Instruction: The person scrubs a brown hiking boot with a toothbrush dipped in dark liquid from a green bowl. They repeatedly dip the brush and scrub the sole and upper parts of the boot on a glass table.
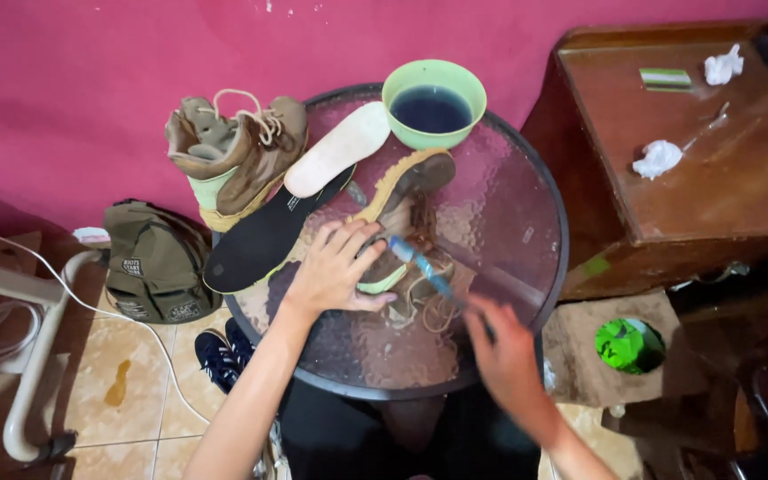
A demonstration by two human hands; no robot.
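I see a round glass desk (526, 222) against a pink wall, a second brown boot (237, 156) at its far left edge. Two insoles (268, 236) lie beside the brown shoe (406, 213) at the middle. My left hand (335, 267) presses flat on that shoe, fingers spread. My right hand (508, 356), blurred, grips a toothbrush (420, 267) touching it. A green bowl (435, 102) of dark liquid sits behind

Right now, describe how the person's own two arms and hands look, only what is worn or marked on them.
Both arms are bare from the frame edge to the fingertips: no sleeves, gloves, watch or bracelet show. The left hand is sharp, fingers bare, no rings visible. The right hand is motion-blurred, so small rings or marks there cannot be ruled out. No cables or markings appear on either forearm.
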